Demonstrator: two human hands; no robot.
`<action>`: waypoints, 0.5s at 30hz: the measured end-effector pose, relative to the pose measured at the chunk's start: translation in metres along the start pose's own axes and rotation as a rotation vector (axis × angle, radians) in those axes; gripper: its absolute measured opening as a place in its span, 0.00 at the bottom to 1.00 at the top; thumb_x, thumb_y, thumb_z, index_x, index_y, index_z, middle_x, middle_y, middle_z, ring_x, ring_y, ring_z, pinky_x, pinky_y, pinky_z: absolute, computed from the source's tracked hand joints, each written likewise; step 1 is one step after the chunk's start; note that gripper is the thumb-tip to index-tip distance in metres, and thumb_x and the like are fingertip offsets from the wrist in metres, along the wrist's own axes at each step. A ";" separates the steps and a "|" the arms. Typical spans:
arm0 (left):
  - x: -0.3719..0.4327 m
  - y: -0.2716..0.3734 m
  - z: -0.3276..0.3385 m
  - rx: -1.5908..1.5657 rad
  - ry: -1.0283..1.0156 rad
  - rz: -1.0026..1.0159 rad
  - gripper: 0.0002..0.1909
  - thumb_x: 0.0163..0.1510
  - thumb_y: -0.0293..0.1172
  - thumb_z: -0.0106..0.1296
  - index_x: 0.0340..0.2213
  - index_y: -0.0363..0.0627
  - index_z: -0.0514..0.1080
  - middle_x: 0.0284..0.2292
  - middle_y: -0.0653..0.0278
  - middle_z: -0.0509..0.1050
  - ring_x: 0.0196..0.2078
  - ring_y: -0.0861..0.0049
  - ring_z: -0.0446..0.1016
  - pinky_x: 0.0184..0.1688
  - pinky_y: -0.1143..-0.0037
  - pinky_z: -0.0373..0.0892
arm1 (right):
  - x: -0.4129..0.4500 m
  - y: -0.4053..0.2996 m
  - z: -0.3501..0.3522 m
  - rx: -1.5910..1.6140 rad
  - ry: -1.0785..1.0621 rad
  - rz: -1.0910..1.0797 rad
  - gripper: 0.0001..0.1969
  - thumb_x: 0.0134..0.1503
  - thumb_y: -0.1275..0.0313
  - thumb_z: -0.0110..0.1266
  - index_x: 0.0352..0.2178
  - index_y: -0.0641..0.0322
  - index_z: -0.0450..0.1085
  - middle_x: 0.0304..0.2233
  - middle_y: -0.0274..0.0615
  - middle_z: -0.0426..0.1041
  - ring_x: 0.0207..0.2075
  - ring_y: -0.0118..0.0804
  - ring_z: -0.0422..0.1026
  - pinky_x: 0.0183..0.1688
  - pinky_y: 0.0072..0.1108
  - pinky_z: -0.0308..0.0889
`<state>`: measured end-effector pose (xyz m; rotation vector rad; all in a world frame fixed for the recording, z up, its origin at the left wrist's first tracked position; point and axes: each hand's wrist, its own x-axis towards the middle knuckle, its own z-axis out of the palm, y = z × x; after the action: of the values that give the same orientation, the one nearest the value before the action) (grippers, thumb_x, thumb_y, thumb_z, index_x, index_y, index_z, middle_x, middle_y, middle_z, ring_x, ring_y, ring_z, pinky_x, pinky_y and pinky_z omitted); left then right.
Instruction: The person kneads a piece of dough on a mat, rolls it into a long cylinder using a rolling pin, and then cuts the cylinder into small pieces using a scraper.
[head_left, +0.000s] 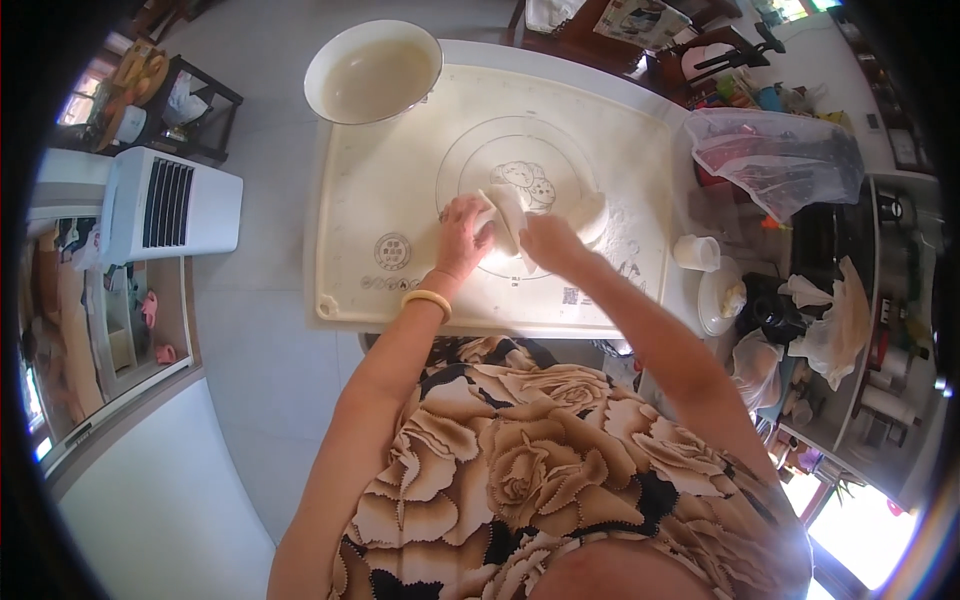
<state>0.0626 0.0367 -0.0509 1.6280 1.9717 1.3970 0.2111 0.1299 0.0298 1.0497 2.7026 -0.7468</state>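
A cream kneading mat (390, 180) with printed rings covers most of the table. My left hand (465, 229) rests on a piece of pale dough (501, 234) near the mat's middle, its fingers bent over the left side. My right hand (553, 241) is closed around the near end of a pale, flat blade-like tool (514, 214), which stands against the dough's right side; its exact kind cannot be told. Another lump of dough (591, 217) lies just right of it, partly behind my right hand, with loose flour (619, 236) scattered beside it.
A large white enamel basin (375, 79) stands at the mat's far left corner. Right of the mat are a white cup (696, 253), a plate (716, 311) with a pale lump, and a sheer mesh cover (780, 154). A wooden chair (600, 37) stands beyond the table.
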 end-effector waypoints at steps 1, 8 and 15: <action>0.000 0.001 0.001 -0.004 -0.002 0.000 0.16 0.43 0.25 0.54 0.37 0.45 0.67 0.41 0.56 0.67 0.45 0.58 0.65 0.51 0.63 0.61 | -0.012 -0.007 0.002 0.057 0.067 0.061 0.08 0.52 0.71 0.48 0.25 0.67 0.69 0.23 0.56 0.72 0.25 0.56 0.73 0.28 0.39 0.68; -0.001 0.005 0.006 -0.015 -0.026 0.002 0.17 0.42 0.24 0.56 0.37 0.46 0.67 0.42 0.57 0.67 0.45 0.58 0.66 0.49 0.64 0.63 | -0.008 0.010 0.051 -0.081 0.016 0.042 0.10 0.54 0.69 0.47 0.32 0.66 0.62 0.18 0.56 0.71 0.24 0.59 0.73 0.30 0.43 0.68; 0.006 -0.002 0.004 -0.038 0.010 0.011 0.16 0.43 0.24 0.56 0.37 0.45 0.67 0.42 0.57 0.67 0.46 0.58 0.66 0.49 0.66 0.64 | -0.008 0.006 0.027 0.191 0.168 0.137 0.10 0.56 0.68 0.46 0.36 0.63 0.63 0.19 0.55 0.72 0.24 0.58 0.72 0.29 0.43 0.67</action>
<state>0.0618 0.0435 -0.0523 1.6215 1.9326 1.4406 0.2201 0.1155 0.0064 1.3845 2.7006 -0.9452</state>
